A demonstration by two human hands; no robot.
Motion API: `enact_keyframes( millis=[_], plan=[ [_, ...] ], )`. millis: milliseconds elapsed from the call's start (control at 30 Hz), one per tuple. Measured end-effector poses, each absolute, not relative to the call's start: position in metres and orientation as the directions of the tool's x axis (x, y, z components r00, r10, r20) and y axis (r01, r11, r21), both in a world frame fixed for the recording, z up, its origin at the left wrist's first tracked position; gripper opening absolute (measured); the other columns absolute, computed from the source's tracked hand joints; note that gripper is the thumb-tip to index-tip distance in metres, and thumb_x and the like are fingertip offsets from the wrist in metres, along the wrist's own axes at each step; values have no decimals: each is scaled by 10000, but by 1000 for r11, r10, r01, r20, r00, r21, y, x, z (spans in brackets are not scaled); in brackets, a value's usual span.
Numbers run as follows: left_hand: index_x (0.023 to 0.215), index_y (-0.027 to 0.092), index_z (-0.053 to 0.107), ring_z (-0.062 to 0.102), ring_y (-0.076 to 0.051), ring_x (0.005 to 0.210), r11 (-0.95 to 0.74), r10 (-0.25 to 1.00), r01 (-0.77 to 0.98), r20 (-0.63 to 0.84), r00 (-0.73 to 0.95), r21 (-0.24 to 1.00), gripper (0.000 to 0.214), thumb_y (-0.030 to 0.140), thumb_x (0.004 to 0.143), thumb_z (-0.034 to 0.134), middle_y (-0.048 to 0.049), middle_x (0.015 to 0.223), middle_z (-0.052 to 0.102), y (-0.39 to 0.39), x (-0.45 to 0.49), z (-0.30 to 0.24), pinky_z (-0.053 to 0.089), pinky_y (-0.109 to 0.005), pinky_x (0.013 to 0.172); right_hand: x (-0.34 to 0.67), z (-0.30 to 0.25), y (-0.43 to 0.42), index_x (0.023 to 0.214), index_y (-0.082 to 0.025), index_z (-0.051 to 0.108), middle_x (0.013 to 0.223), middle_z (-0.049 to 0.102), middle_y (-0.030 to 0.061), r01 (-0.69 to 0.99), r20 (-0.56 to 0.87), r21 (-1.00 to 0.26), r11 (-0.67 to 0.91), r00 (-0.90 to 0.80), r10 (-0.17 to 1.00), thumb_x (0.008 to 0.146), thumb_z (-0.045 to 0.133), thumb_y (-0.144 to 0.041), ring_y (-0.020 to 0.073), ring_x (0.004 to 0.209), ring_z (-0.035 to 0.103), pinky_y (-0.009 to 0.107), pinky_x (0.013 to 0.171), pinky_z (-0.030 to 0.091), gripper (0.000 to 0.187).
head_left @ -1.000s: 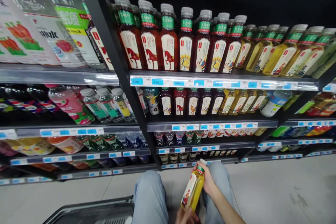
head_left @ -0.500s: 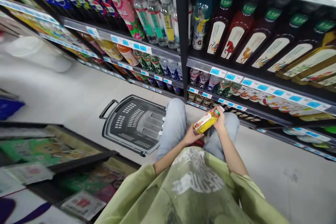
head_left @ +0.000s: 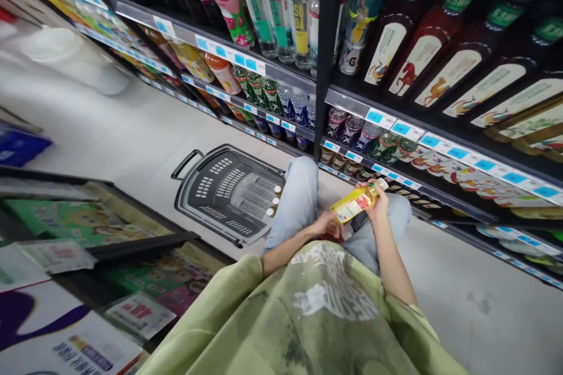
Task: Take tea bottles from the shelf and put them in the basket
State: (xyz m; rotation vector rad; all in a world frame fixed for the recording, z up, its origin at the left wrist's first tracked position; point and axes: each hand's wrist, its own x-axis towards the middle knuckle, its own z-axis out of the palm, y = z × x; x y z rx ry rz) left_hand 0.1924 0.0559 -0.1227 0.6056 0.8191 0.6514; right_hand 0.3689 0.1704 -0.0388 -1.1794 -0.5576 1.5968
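Note:
I hold a yellow tea bottle (head_left: 354, 205) with a white and red label, lying nearly level above my knees in pale jeans. My right hand (head_left: 379, 204) wraps its neck end, near the cap. My left hand (head_left: 328, 225) cups its base. A dark grey plastic shopping basket (head_left: 229, 193) sits on the floor just left of my left leg, with several bottle caps showing at its right edge. My green printed shirt fills the bottom of the view.
Black drink shelves (head_left: 334, 99) with blue price tags run across the top and right, packed with bottles. A chest freezer (head_left: 88, 240) with packaged goods stands at the lower left. Pale tiled floor (head_left: 475, 299) lies to the right and far left.
The view swung down and left from the upper shelves to my lap, basket and freezer. The bottle tipped from upright to nearly level, and over the last half second it turned slightly in my hands.

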Motion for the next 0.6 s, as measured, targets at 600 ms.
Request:
enact_keyframes(
  millis=[600],
  plan=[
    [1378, 148, 635, 702, -289, 1044, 651, 751, -580, -532, 393, 491, 560, 557, 1065, 416, -193, 1252, 738, 65, 198, -127, 569, -376, 780, 366, -51, 175, 728, -237, 481, 556, 490, -99, -557, -411, -771, -309, 65, 909, 741, 891, -566, 155, 648, 679, 367, 815, 636, 526]
  ],
)
